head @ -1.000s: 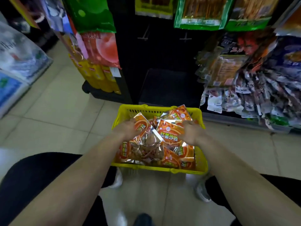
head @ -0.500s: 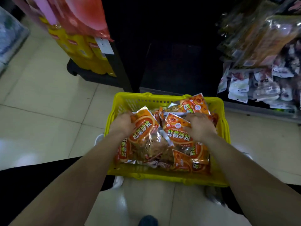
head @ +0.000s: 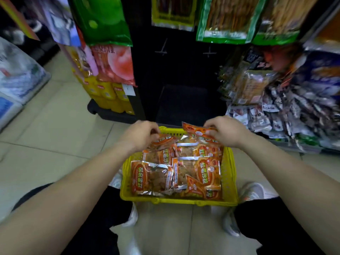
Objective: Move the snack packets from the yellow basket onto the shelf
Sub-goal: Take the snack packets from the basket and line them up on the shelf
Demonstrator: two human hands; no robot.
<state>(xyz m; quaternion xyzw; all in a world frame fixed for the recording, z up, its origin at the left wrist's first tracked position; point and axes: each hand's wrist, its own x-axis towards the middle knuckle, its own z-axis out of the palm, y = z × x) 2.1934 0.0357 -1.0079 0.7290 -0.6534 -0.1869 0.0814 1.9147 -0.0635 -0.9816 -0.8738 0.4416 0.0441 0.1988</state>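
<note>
Crinkly foil packets (head: 176,173), ribbed yellow plastic basket (head: 229,177), both hands (head: 140,134) pinching packets

Green bags (head: 103,19) hang above yellow packs (head: 108,96) on the left, and small pale packets (head: 257,118) lie heaped on the right, over a tiled floor (head: 55,135).

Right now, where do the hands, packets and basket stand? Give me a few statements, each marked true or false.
1. The left hand grips a packet. True.
2. The right hand is empty. False: it pinches a second packet over the far rim of the basket.
3. The basket is empty. False: many packets lie in it.
4. The basket sits on the floor before the dark shelf. True.
</note>
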